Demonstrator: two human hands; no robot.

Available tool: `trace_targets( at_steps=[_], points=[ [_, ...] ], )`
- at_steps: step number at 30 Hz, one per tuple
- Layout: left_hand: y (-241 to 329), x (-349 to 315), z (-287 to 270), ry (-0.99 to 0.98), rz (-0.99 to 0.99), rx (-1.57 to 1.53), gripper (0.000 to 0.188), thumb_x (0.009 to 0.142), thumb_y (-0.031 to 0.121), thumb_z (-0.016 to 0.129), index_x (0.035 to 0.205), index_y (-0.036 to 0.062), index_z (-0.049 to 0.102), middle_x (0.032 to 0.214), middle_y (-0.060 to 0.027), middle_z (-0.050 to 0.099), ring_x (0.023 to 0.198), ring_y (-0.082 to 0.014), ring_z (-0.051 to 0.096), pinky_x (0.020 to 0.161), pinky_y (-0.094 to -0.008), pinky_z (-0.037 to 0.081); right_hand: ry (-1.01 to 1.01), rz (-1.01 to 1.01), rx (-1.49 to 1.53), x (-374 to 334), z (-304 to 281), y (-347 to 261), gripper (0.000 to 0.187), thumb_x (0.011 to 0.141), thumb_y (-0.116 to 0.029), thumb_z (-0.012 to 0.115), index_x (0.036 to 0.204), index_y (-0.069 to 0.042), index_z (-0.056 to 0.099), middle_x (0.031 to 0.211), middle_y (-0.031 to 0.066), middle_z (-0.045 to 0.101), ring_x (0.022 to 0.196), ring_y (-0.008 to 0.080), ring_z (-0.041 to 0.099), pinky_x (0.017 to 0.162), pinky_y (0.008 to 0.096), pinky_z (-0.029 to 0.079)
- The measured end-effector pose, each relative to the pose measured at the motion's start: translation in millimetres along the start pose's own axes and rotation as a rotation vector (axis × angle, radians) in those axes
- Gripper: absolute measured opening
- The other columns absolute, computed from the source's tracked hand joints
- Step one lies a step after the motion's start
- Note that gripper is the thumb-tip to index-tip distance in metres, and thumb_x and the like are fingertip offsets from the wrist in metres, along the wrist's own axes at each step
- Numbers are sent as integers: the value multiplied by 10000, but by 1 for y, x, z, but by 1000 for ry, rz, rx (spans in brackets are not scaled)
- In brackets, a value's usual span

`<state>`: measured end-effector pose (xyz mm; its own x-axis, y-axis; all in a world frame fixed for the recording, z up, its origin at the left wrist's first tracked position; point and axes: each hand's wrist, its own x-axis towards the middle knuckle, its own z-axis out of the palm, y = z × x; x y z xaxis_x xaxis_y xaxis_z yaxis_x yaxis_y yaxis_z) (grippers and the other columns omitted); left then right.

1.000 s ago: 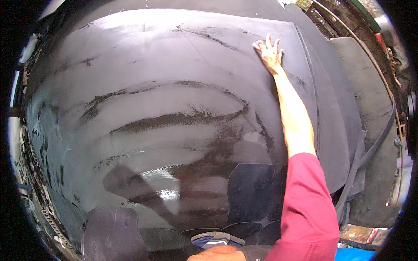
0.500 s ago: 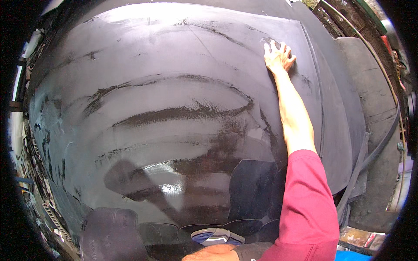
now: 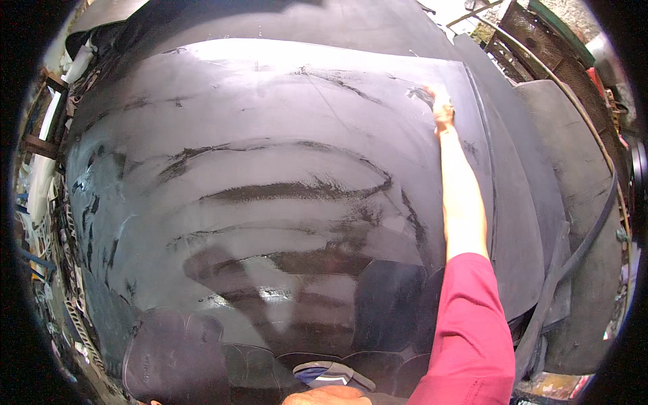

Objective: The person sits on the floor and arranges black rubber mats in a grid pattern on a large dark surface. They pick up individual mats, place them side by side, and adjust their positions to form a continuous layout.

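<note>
My right hand (image 3: 442, 111) reaches to the far right part of a large dark sheet (image 3: 270, 125), close to its right edge. It is turned side-on and blurred, so its fingers do not show clearly. Beside the fingertips lies a small dark smear. Curved black streaks and wet-looking shiny patches mark the sheet's dull grey surface. My left hand is not in view. Black sole-shaped pieces (image 3: 388, 304) lie at the near side, with another rounded black piece (image 3: 174, 358) at the near left.
More dark sheets (image 3: 520, 202) lie under and to the right of the large one. A long dark strip (image 3: 594, 236) curves along the right. A striped shoe (image 3: 334, 375) shows at the near edge. Cluttered scraps (image 3: 71, 297) line the left side.
My right hand has turned from spread fingers on the sheet to a side-on pose, near the same spot. The whole view has shifted, so the sheet sits lower.
</note>
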<state>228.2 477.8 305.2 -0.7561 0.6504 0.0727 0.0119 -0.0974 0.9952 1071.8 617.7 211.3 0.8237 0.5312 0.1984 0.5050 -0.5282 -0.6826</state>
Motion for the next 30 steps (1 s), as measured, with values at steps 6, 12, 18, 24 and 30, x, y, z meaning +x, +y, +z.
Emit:
trace_targets(
  at_steps=[6,12,18,24,30],
  points=[
    [-7,4,-8,-27,-22,18,612,862,179,773,1417,12,573,1411,-218,574,1274,-237,524,1136,-416,334,-49,-300,14,11,-69,61,490,985,-361,503,1425,-190,635,1487,118,586,1444,317,454,1120,523,401],
    [18,3,-7,-97,66,24,615,850,167,787,1408,9,585,1404,-222,582,1265,-230,529,1136,-412,332,393,-418,-857,-76,0,23,574,1003,-594,507,1340,-169,696,1451,196,595,1360,325,543,1160,478,370],
    [23,2,-10,-790,409,32,293,798,-31,751,1071,32,668,1201,-173,649,1001,-240,566,906,-359,416,247,-643,-313,-196,-7,-80,336,916,-408,684,1012,-101,779,1103,171,722,983,373,656,849,519,525],
    [-20,-6,-18,-575,686,120,326,1059,274,547,1192,23,707,1522,-172,493,1267,-358,550,1065,-489,418,-1064,141,1153,-472,-7,-101,1022,940,-431,762,1677,-105,133,1675,191,302,1555,299,279,1221,506,302],
    [-26,-101,48,-647,143,-113,597,1063,254,557,1585,52,349,1290,-117,538,1147,-244,553,1121,-432,352,-716,39,1203,-453,-53,-153,302,970,-49,685,1267,-34,634,1142,33,724,1006,121,673,823,300,559]
  ],
)
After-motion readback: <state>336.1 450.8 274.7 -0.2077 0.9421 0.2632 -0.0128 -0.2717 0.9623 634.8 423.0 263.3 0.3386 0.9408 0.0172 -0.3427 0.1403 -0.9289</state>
